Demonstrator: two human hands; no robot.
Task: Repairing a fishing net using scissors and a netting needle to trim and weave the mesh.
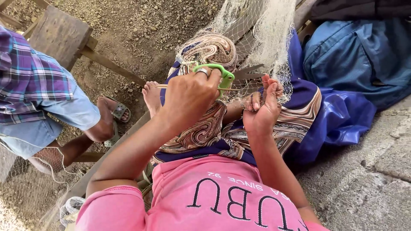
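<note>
Head view, looking straight down at the lap. Left hand (190,96) grip is clamped on a green plastic netting needle (220,75), fingers curled over its top, a ring on one finger; the needle tip points right, toward the other hand. Right hand (262,107) grip is together, pinching a fold of the white fishing net (261,34) between thumb and fingertips, knuckles up. The net hangs from the top of frame and drapes over the raised knees, bunched just beside both hands; the needle sits at the net's lower edge, touching the mesh. A thin pale stick (162,86) runs left from under the left hand, across the lap. Lap is covered by a patterned brown-and-blue skirt (205,128); a bare foot (152,96) shows just left of it on the dirt ground (141,30). Pink shirt (205,201) fills the bottom. Left of frame: another person in a plaid shirt (30,81) and denim shorts, sandalled foot (113,115) on the ground, near a wooden bench (60,34). Blue tarp (355,64) at right, on concrete (376,171).
</note>
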